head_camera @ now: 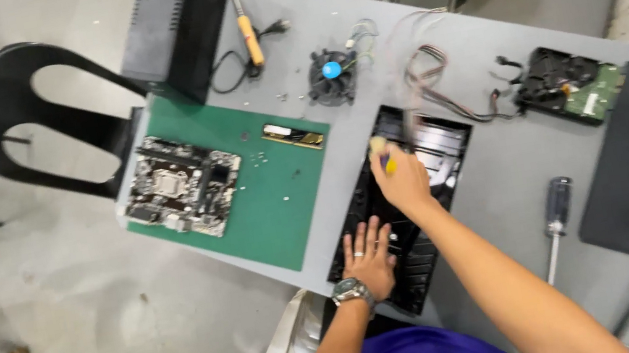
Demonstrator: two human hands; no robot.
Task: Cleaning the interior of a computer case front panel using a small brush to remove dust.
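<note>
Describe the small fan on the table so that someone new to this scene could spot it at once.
Start at the green mat on the grey table. Just past the mat's far right corner, beyond the memory stick, lies the fan. It is the only round black thing there, with a bright blue centre and thin wires trailing off it.

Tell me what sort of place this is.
Most likely a computer repair bench or electronics workshop. A bare motherboard lies on a green mat, a cooling fan and a hard drive sit loose on the grey table, and a screwdriver lies nearby.
</note>
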